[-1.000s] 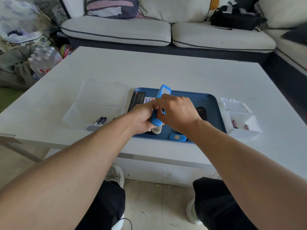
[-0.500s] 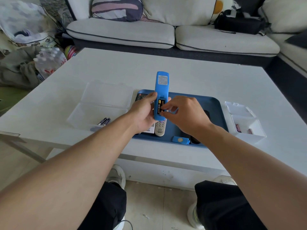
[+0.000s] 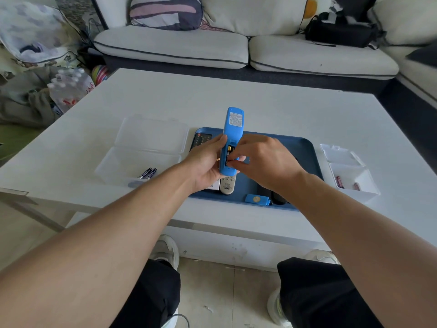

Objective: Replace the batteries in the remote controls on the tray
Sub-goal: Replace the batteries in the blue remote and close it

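ok, left hand (image 3: 208,162) grips the blue remote (image 3: 231,138) from its left side, fingers curled round the lower half, thumb up along the near left edge. remote held upright over the tray (image 3: 305,150), back side facing the camera, white label near its top end. battery bay open at mid height, a battery visible inside. right hand (image 3: 262,159) is at the bay from the right, fingertips bunched and pinching at the battery there; can't tell if the battery is seated or partly out. a small orange bit shows just left of the remote by the left palm, can't tell what.

tray sits on the white table (image 3: 260,102), mid near edge. on the tray: black remote (image 3: 201,139) at far left, mostly hidden by the left hand; grey remote (image 3: 227,184) lying flat under the held one, near end showing; blue cover (image 3: 256,199) flat at the tray's near edge; dark remote (image 3: 277,198) just right of the cover, mostly hidden under the right wrist.

left of tray: clear box (image 3: 142,159) with lid open, two dark batteries (image 3: 147,173) lying in its near right part. right of tray: small white box (image 3: 352,181), lid open, two reddish batteries (image 3: 340,181) inside, apart from each other.

sofa (image 3: 212,46) beyond the table, black bag (image 3: 340,31) on it at far right.
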